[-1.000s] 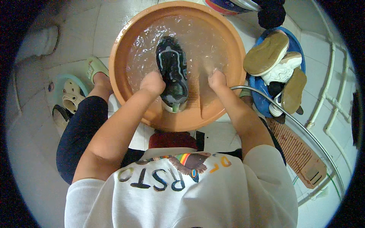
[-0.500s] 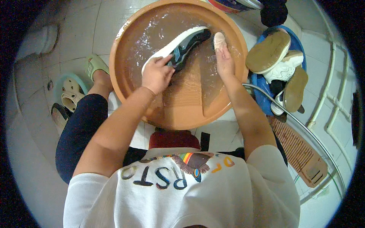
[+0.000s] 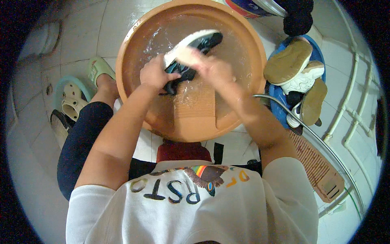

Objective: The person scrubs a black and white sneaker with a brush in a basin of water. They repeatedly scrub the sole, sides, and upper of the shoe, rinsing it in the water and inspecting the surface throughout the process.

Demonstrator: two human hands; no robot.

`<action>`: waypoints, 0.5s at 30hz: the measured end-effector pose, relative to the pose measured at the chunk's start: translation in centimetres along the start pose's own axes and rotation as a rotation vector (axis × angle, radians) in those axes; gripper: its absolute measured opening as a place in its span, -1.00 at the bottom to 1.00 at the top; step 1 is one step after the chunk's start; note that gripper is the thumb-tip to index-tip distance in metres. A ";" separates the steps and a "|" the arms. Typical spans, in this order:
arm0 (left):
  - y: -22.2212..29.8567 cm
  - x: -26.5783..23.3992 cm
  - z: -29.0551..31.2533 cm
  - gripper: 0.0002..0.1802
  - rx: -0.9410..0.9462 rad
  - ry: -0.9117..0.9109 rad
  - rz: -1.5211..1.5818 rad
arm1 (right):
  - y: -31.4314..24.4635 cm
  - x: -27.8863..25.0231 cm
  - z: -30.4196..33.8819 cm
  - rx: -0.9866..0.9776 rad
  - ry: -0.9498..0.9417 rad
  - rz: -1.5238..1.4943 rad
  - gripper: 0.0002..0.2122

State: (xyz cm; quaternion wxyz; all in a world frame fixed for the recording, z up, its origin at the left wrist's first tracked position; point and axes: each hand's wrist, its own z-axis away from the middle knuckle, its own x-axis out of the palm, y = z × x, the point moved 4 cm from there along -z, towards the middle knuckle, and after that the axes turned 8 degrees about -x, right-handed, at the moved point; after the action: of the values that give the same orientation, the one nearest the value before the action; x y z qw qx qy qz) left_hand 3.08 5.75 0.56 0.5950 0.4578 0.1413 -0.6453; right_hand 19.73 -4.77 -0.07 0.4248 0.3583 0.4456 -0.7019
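A black and grey sneaker (image 3: 205, 42) with a white sole lies tilted on its side in an orange basin (image 3: 260, 77) of murky water. My left hand (image 3: 154, 73) grips the sneaker at its near end, thumb over the dark upper. Against the white sole, my right hand (image 3: 213, 69) presses a pale scrubbing brush (image 3: 187, 57); hand and brush are smeared by motion. Below the sneaker, a ribbed washboard slope (image 3: 195, 110) is moulded into the basin.
On the right, a blue tub (image 3: 280, 110) holds several shoes (image 3: 289, 61) with brown soles. A metal hose (image 3: 308, 122) curves past a brown washboard (image 3: 317, 166). Pipes (image 3: 345, 105) run along the wall. Clogs (image 3: 72, 101) stand at the left, near my green slipper (image 3: 97, 69).
My right hand has swung left from the basin's right side, bringing the brush onto the sneaker. My left hand has shifted slightly left, and the sneaker has tilted.
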 end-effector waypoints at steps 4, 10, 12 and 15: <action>0.9 0.0 -0.2 -0.02 0.036 -0.122 0.080 | 3.0 -5.2 -2.6 0.371 0.126 -0.217 -0.56; 0.9 -0.4 0.7 -0.15 -0.131 -0.235 0.063 | -3.1 -1.0 0.8 -0.075 -0.101 -0.102 -0.55; 1.4 -0.7 1.4 -0.20 -0.114 -0.265 0.140 | 1.3 0.9 -0.5 0.025 0.047 -0.112 -0.56; -0.8 3.4 0.9 -0.26 -0.142 -0.455 0.486 | 6.5 0.7 -2.3 0.357 0.202 -0.379 -0.58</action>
State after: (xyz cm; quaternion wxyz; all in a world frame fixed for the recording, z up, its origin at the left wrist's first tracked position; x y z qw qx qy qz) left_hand 2.48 3.15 -1.83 0.7781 0.2800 -0.0636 -0.5587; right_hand 25.70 -4.39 -3.57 0.1694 0.4059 0.4140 -0.7970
